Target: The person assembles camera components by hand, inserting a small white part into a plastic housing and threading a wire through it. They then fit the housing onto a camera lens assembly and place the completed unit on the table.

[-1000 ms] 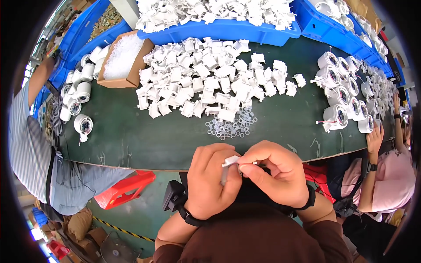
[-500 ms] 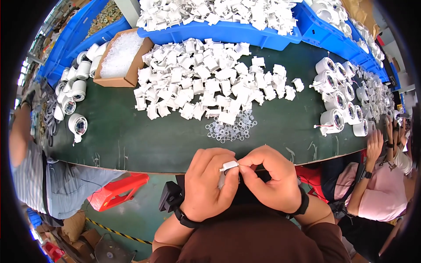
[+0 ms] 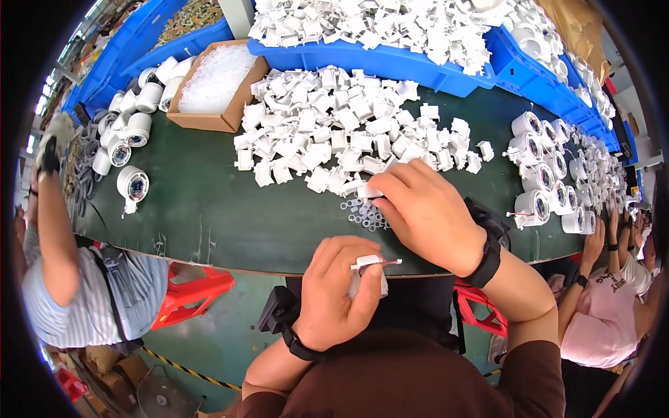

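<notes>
My left hand (image 3: pixel 333 296) is closed around a white plastic housing (image 3: pixel 367 262) just off the table's near edge. A short red wire with a small connector sticks out of the housing to the right, and the palm and fingers hide most of its body. My right hand (image 3: pixel 439 219) reaches over the table to the near edge of a heap of small white plastic covers (image 3: pixel 327 132). Its thumb and forefinger close on one white cover (image 3: pixel 368 191). Small translucent rings (image 3: pixel 365 216) lie just below those fingers, partly hidden by the hand.
Behind the heap stands a blue bin (image 3: pixel 376 63) full of white parts. A cardboard box (image 3: pixel 209 120) of clear pieces sits left of it. Round white units stand in groups at left (image 3: pixel 132 184) and right (image 3: pixel 533 207). Co-workers sit at both sides.
My right hand has left the wire at the housing and moved forward to the white heap, closing on a cover there. My left hand still holds the housing. The view has shifted slightly.
</notes>
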The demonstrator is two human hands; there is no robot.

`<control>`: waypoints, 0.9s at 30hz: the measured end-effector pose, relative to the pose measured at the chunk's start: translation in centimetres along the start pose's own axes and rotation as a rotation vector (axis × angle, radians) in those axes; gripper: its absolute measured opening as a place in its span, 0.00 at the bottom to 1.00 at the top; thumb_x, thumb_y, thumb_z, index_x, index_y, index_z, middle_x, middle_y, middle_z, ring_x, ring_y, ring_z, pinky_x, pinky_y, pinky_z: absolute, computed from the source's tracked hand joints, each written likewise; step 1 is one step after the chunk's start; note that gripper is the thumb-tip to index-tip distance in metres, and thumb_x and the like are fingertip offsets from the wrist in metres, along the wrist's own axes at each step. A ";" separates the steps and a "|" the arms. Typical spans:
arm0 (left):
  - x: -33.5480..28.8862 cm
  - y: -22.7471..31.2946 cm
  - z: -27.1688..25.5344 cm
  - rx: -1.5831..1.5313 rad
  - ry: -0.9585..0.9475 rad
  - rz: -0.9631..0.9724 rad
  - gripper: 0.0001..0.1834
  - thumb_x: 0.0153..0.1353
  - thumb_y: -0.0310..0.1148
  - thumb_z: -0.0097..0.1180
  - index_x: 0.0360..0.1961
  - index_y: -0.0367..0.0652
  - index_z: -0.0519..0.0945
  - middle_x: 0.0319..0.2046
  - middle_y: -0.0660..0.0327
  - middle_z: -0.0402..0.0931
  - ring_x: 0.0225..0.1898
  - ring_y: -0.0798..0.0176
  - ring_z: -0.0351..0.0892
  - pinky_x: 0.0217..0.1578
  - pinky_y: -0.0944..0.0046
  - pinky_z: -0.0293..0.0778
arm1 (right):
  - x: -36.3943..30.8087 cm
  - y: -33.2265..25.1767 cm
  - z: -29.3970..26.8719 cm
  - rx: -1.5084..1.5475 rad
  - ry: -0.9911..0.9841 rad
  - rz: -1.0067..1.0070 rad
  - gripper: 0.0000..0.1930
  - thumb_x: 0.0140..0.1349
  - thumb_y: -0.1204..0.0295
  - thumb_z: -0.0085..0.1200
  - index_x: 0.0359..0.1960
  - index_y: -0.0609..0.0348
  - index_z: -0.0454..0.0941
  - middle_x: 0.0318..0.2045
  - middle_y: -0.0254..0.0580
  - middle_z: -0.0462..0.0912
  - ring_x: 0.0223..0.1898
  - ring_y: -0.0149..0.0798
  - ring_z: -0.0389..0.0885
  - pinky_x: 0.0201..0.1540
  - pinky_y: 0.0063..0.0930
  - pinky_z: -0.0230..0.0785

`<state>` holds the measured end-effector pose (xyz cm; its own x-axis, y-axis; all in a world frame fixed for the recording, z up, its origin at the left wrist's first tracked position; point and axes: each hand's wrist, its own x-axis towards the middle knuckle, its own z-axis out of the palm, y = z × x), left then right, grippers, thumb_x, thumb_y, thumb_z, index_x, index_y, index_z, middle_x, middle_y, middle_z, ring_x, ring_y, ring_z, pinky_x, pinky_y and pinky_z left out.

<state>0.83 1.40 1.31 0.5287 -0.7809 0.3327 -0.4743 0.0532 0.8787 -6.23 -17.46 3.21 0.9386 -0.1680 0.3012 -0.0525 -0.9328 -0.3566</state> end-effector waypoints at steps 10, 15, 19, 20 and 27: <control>0.3 0.1 -0.5 -0.026 0.024 -0.077 0.09 0.71 0.28 0.49 0.39 0.33 0.80 0.43 0.48 0.81 0.42 0.55 0.80 0.46 0.60 0.74 | 2.4 0.9 0.4 0.023 -0.108 -0.156 0.15 0.54 0.83 0.58 0.44 0.60 0.77 0.38 0.42 0.79 0.44 0.49 0.76 0.46 0.39 0.72; 0.2 0.0 -0.3 -0.062 0.083 -0.107 0.04 0.66 0.25 0.55 0.39 0.35 0.80 0.41 0.51 0.82 0.41 0.48 0.80 0.45 0.56 0.75 | 2.3 1.5 -0.9 0.050 -0.041 -0.115 0.18 0.55 0.81 0.59 0.49 0.58 0.78 0.40 0.44 0.80 0.45 0.50 0.77 0.48 0.39 0.73; -0.1 0.0 -0.5 -0.035 0.124 -0.126 0.04 0.66 0.24 0.55 0.39 0.36 0.80 0.41 0.51 0.82 0.41 0.49 0.80 0.45 0.57 0.75 | 0.3 2.0 -4.2 0.275 0.066 0.072 0.20 0.57 0.82 0.57 0.53 0.58 0.80 0.44 0.44 0.81 0.42 0.42 0.81 0.44 0.34 0.76; -0.2 0.0 -0.4 -0.044 0.137 -0.137 0.04 0.66 0.24 0.55 0.39 0.36 0.80 0.41 0.51 0.82 0.41 0.49 0.80 0.45 0.57 0.74 | -0.6 1.9 -5.1 0.378 0.022 0.187 0.19 0.59 0.83 0.56 0.53 0.60 0.80 0.45 0.42 0.81 0.42 0.38 0.81 0.43 0.32 0.76; 0.6 0.5 1.3 0.125 0.125 -0.017 0.08 0.65 0.23 0.56 0.45 0.37 0.80 0.44 0.52 0.81 0.41 0.48 0.77 0.44 0.55 0.73 | -6.8 -4.4 -3.2 1.103 0.033 0.442 0.21 0.64 0.87 0.56 0.60 0.68 0.75 0.51 0.44 0.81 0.52 0.33 0.82 0.55 0.28 0.76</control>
<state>-0.06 0.14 1.53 0.6171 -0.6969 0.3654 -0.5446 -0.0430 0.8376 -13.52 -13.28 5.55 0.9028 -0.4295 -0.0221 -0.0324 -0.0167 -0.9993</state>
